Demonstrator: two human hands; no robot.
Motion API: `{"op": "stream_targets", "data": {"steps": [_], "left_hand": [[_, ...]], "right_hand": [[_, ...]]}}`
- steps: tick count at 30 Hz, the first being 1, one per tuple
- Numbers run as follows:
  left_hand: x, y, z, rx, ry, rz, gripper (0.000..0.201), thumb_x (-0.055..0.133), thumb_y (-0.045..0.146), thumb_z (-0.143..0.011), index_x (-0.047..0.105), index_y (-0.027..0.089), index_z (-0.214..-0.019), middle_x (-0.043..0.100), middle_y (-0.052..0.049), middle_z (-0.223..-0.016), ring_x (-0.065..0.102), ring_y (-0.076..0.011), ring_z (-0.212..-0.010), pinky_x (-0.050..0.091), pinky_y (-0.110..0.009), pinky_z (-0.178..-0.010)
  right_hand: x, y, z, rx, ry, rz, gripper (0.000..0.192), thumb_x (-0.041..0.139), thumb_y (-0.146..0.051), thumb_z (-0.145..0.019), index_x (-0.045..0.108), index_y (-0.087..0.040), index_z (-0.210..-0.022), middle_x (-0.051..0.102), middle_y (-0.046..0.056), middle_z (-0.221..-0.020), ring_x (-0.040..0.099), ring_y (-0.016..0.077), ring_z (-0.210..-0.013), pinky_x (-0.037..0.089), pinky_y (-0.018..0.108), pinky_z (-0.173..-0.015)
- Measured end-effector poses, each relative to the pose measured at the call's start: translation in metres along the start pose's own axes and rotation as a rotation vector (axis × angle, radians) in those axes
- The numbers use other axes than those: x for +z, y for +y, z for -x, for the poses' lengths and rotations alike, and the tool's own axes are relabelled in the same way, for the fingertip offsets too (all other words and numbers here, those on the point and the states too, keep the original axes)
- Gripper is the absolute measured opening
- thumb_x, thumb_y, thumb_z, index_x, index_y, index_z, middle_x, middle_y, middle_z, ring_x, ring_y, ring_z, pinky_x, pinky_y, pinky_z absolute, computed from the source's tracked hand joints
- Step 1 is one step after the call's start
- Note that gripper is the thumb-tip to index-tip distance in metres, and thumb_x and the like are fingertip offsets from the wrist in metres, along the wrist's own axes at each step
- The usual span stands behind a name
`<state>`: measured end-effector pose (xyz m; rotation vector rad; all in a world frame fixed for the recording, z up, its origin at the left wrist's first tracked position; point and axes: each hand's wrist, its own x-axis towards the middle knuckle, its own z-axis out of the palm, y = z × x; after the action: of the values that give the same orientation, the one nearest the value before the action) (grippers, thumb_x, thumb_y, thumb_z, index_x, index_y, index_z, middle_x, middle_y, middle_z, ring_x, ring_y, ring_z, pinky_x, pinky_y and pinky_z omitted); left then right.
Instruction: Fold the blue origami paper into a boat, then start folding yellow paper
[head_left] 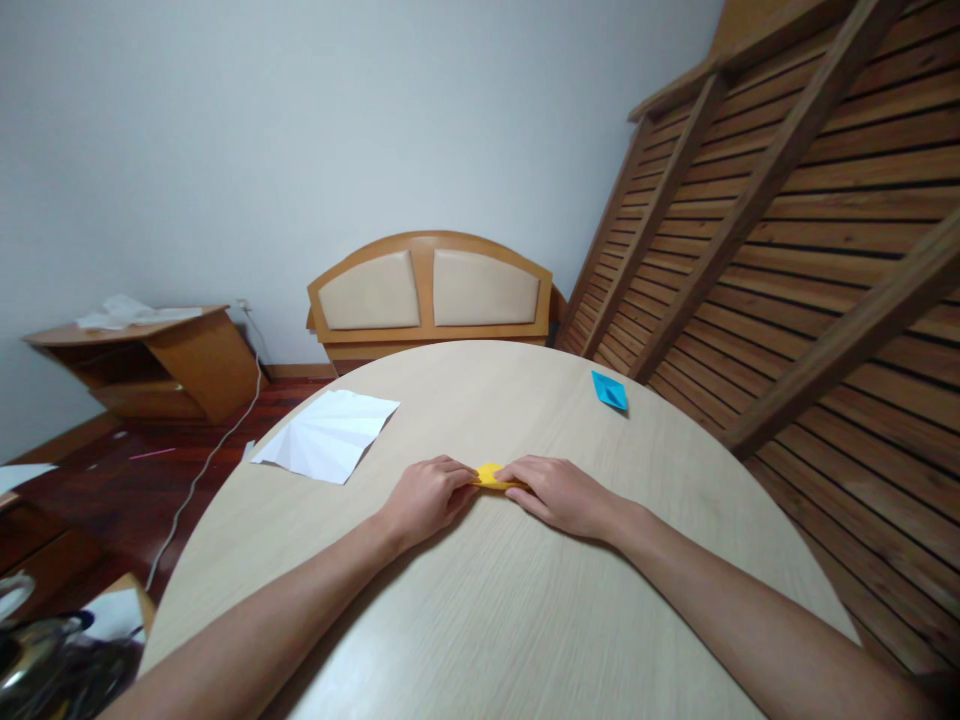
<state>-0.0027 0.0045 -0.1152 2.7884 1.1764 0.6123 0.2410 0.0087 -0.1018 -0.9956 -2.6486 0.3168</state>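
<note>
A small piece of folded yellow paper (491, 474) is held just above or against the round table (517, 620), near its middle. My left hand (431, 495) grips the paper's left end, fingers closed on it. On the opposite end, my right hand (553, 490) pinches the paper with thumb below and fingers on top. Much of the paper is covered by my fingers, so its full shape is hidden.
A creased white sheet (328, 437) lies on the table's left side. Toward the back right sits a folded blue paper boat (610, 391). Beyond the table are a headboard (424, 290), a leaning slatted wooden frame (750, 230) and a low cabinet (202, 365).
</note>
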Motion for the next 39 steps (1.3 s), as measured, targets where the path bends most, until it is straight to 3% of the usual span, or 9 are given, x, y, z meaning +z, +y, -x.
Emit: {"op": "stream_targets", "data": {"steps": [8,14,21,32,39], "left_hand": [[0.0001,0.0006,0.0000,-0.101,-0.042,-0.049,0.022,0.050,0.026,-0.098,0.071,0.020,-0.101,0.074,-0.005,-0.088,0.068,-0.0187,-0.078,0.049,-0.027,-0.067],[-0.0013,0.0030,-0.0006,-0.196,-0.046,-0.062,0.024,0.047,0.028,-0.099,0.069,0.020,-0.100,0.071,-0.004,-0.080,0.064,-0.0166,-0.069,0.044,-0.025,-0.062],[-0.0007,0.0034,-0.0004,-0.224,-0.046,-0.047,0.027,0.044,0.031,-0.099,0.068,0.020,-0.100,0.069,-0.004,-0.079,0.062,-0.0154,-0.067,0.042,-0.025,-0.061],[-0.0017,0.0041,0.0000,-0.215,-0.023,-0.033,0.027,0.043,0.031,-0.099,0.067,0.019,-0.098,0.068,-0.005,-0.078,0.062,-0.0172,-0.068,0.044,-0.027,-0.063],[-0.0033,0.0080,-0.0014,-0.226,-0.006,-0.015,0.029,0.043,0.033,-0.098,0.068,0.019,-0.097,0.068,-0.006,-0.080,0.062,-0.0178,-0.070,0.044,-0.027,-0.065]], "right_hand": [[-0.0041,0.0025,-0.0017,0.099,0.021,0.017,0.017,0.052,-0.023,-0.097,0.068,-0.018,-0.099,0.072,0.008,-0.095,0.065,0.0199,-0.088,0.046,0.029,-0.078],[-0.0056,0.0022,-0.0013,0.144,0.069,-0.030,0.018,0.052,-0.027,-0.098,0.068,-0.021,-0.102,0.073,0.005,-0.097,0.066,0.0196,-0.087,0.045,0.029,-0.077],[-0.0046,0.0037,0.0010,0.122,0.065,-0.048,0.024,0.059,-0.038,-0.093,0.066,-0.023,-0.111,0.073,0.005,-0.102,0.066,0.0211,-0.091,0.045,0.030,-0.078],[-0.0079,0.0054,0.0032,0.027,0.001,-0.038,0.037,0.067,-0.038,-0.086,0.062,-0.023,-0.120,0.070,0.006,-0.106,0.064,0.0232,-0.094,0.046,0.032,-0.081],[-0.0043,0.0060,0.0028,0.036,0.021,-0.030,0.026,0.057,-0.032,-0.093,0.063,-0.021,-0.117,0.071,0.007,-0.106,0.064,0.0225,-0.095,0.045,0.032,-0.082]]}}
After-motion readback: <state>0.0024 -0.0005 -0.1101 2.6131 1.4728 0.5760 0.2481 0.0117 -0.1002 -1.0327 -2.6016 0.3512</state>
